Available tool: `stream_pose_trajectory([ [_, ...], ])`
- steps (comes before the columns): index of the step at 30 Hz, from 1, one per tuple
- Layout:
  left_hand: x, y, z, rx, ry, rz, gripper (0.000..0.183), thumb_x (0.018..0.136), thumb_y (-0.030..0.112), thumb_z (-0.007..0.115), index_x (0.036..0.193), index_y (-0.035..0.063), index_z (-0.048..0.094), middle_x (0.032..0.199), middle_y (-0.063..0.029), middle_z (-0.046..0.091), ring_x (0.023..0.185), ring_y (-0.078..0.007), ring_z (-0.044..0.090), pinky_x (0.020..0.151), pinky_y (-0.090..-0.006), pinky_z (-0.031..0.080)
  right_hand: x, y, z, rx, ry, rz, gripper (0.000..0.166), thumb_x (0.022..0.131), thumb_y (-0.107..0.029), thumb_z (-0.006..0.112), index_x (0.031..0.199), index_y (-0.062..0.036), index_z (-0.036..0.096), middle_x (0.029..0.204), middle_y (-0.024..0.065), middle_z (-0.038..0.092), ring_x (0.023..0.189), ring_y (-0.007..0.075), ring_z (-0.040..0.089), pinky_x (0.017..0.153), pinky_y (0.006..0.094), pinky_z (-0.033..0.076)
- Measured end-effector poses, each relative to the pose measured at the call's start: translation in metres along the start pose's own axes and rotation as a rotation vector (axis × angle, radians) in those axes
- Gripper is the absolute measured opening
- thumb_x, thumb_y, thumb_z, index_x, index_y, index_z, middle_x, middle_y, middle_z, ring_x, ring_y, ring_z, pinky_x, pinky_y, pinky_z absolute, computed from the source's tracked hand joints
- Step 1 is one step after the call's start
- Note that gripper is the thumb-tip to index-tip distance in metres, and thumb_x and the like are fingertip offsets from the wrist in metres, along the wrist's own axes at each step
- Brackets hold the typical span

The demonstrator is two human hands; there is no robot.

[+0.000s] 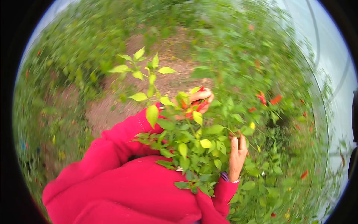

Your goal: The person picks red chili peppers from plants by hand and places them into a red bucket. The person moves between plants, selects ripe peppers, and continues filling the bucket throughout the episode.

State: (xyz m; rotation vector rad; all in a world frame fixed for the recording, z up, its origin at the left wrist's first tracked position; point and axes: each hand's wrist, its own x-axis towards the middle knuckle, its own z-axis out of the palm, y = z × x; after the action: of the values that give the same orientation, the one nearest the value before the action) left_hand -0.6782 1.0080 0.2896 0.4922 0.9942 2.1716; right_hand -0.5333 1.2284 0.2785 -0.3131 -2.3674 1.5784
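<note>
Several red chili peppers (199, 106) lie in my left hand (205, 98), whose fingers curl around them. Yellow-green leaves of a pepper plant (184, 137) stand before that hand and hide part of it. On the plant's right side is my right hand (237, 155), with its fingers bent among the leaves by a thin stem. Its fingertips are partly hidden, so whether they grip the stem does not show. The plant rises close against my pink sweatshirt (145, 179), and a small white flower (179, 168) shows low on it.
More red peppers (261, 99) hang on plants to the right. Beyond them runs a pale sheet wall (332, 98) with curved lines. Bare brown soil (106, 107) forms a path at left, bordered by dense blurred foliage (75, 53).
</note>
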Motion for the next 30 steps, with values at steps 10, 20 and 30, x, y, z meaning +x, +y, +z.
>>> stream_pose_trajectory([
  [10, -0.16, 0.015, -0.111, -0.289, 0.676, 0.242, 0.018, 0.094, 0.027, 0.056, 0.087, 0.0095, 0.056, 0.061, 0.0063, 0.047, 0.046, -0.0036, 0.037, 0.041, -0.0177, 0.029, 0.001, 0.056, 0.023, -0.22, -0.336, -0.109, 0.027, 0.093, -0.01, 0.053, 0.117, 0.0037, 0.053, 0.093, 0.0089, 0.06, 0.083, 0.016, 0.05, 0.079, 0.0291, 0.041],
  [20, -0.404, -0.182, -0.245, 0.298, 1.271, -0.484, 0.043, 0.079, 0.047, 0.062, 0.082, 0.0035, 0.062, 0.065, -0.0068, 0.059, 0.057, -0.017, 0.053, 0.053, -0.0332, 0.043, 0.017, 0.082, 0.005, -0.734, -0.318, -0.252, 0.037, 0.092, -0.009, 0.055, 0.129, -0.0056, 0.052, 0.129, 0.0117, 0.048, 0.121, 0.0257, 0.046, 0.101, 0.0334, 0.038],
  [30, -0.285, -0.058, -0.11, 0.389, 0.255, -0.63, 0.029, 0.093, 0.016, 0.056, 0.119, 0.0014, 0.058, 0.096, -0.0042, 0.066, 0.089, -0.0113, 0.06, 0.076, -0.0264, 0.049, 0.014, 0.031, 0.038, -0.146, -0.48, -0.169, 0.035, 0.09, -0.009, 0.055, 0.124, -0.0021, 0.052, 0.113, 0.0097, 0.062, 0.096, 0.0177, 0.056, 0.086, 0.0294, 0.044],
])
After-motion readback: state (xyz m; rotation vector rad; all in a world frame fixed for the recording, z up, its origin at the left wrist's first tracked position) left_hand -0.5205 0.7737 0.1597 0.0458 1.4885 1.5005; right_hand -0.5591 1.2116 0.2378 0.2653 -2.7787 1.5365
